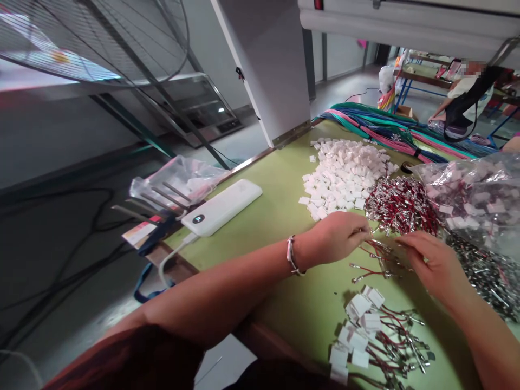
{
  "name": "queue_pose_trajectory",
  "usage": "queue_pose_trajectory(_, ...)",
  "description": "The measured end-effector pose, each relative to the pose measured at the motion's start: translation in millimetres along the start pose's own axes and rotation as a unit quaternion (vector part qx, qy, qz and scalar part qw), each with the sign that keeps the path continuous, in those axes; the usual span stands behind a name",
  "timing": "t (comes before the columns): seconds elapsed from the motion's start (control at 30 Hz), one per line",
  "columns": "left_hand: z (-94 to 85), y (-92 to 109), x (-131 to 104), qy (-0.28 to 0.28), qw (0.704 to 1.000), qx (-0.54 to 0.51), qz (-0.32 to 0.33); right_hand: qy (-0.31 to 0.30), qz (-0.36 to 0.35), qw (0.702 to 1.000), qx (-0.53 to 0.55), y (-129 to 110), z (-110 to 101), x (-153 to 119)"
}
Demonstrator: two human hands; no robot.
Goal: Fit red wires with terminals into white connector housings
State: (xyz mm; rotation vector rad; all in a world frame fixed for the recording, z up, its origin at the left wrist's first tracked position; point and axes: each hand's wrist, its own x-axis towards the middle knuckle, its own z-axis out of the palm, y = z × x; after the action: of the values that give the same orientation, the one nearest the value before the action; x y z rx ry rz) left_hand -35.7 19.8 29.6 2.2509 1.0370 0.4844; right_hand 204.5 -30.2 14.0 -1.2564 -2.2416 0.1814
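Several short red wires with silver metal ends lie on the yellow-green table, between two bare hands, inward from its near edge. The left hand has its fingertips drawn narrow at some wire ends; the right hand has thumb and forefinger close together beside them. Whether either grips a wire, I cannot tell: fingers cover the spot and the ends blur together. Sorting or picking up single wires seems the step in hand, which calls for a fine pinch.

Toward the near edge lie square white plastic connectors with red wires attached. Beyond the hands are a heap of red wires and a heap of small white plastic pieces. A clear plastic bag is cut off at right. A white rectangular power bank lies by the left edge.
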Motion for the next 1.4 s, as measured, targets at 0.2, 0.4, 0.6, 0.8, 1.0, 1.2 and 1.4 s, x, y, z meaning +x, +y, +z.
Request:
queue_pose_trajectory(0.2, 30.6, 13, -7, 0.003, 0.996, -0.090, -0.026, -0.006, -0.036, 0.999, -0.031, -30, 9, -5)
queue_pose_trajectory(0.4, 29.0, 10, -3, -0.033, 0.991, -0.126, -0.025, -0.031, -0.025, 0.997, -0.070, -24, 24, -13)
queue_pose_trajectory(0.6, -33.0, -33, 8, -0.012, 0.970, 0.217, 0.106, -0.012, 0.084, 0.995, -0.053, -7, 2, -10)
queue_pose_trajectory(0.8, -33.4, -67, 13, -0.069, 0.957, 0.253, 0.120, -0.032, 0.141, 0.989, 0.026, 3, 4, -11)
queue_pose_trajectory(1.0, -10.3, -56, 16, -0.047, 0.962, 0.226, 0.149, -0.012, 0.141, 0.989, 0.029, -5, 8, -7)
queue_pose_trajectory(1.2, -23.3, -48, 14, 0.002, 0.974, 0.176, 0.142, -0.006, 0.156, 0.987, 0.032, -8, 10, -9)
queue_pose_trajectory(1.4, -28.5, -26, 7, -0.074, 0.995, -0.054, 0.044, 0.040, 0.151, 0.986, 0.052, -15, 8, -7)
